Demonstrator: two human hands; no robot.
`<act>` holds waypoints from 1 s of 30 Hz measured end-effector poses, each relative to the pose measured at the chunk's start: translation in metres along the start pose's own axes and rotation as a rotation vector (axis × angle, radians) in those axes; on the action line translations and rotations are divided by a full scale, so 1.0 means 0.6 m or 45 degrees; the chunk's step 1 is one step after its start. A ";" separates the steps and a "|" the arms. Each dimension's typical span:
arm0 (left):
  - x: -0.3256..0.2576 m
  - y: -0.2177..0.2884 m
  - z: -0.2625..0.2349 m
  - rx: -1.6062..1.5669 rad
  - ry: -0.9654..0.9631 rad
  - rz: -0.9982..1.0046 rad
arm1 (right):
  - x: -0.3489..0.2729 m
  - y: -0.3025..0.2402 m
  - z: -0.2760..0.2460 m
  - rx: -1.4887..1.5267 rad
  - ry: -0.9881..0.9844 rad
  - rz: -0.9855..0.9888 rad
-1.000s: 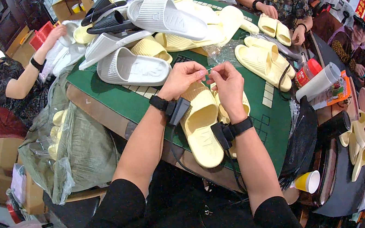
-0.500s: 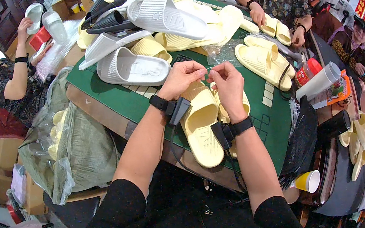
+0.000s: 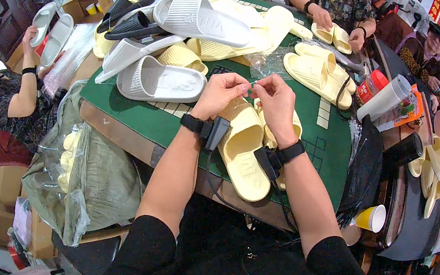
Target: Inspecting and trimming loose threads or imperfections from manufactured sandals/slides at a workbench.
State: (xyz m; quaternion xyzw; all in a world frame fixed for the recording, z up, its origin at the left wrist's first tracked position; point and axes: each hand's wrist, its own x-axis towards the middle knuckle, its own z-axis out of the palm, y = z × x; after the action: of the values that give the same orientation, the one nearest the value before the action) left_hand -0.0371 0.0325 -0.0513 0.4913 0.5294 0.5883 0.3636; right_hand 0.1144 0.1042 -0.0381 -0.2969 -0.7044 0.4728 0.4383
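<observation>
Fingertips of your left hand [image 3: 219, 93] and right hand [image 3: 276, 101] pinch a small, thin piece between them, too small to identify, just above the pale yellow slippers [image 3: 244, 148] on the green table [image 3: 139, 121]. Handling it seems underway; next calls for steady fingers.

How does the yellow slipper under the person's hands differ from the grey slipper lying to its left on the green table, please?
The yellow slipper is pale yellow; the grey slipper is light grey. The yellow slipper lies below the hands, partly hidden by them, toward the near table edge; the grey slipper lies unobstructed, farther in. Both are ribbed open slides, resting sole-down on the green table.
</observation>
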 end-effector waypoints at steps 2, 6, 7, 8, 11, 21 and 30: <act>-0.001 0.001 0.000 0.007 0.006 -0.002 | 0.000 0.001 0.000 -0.019 0.008 -0.028; -0.001 0.001 0.000 0.004 0.012 0.001 | -0.001 -0.001 -0.001 -0.051 -0.002 -0.012; 0.000 0.000 0.000 0.001 0.014 -0.008 | -0.001 -0.002 -0.001 -0.070 -0.012 -0.025; 0.000 0.000 0.000 -0.006 0.011 0.002 | -0.001 -0.002 -0.001 -0.071 -0.010 -0.028; 0.000 -0.001 0.000 -0.005 0.014 -0.007 | -0.002 -0.003 -0.001 -0.060 -0.008 -0.029; 0.001 -0.003 -0.002 -0.031 -0.022 0.022 | 0.000 0.000 -0.001 -0.062 -0.031 -0.025; 0.003 -0.007 -0.003 0.001 0.022 0.031 | 0.001 0.002 -0.001 -0.127 -0.035 -0.064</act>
State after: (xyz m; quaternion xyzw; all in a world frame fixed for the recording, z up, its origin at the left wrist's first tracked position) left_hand -0.0397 0.0342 -0.0549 0.4927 0.5268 0.5968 0.3517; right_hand 0.1145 0.1052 -0.0391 -0.2940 -0.7402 0.4301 0.4251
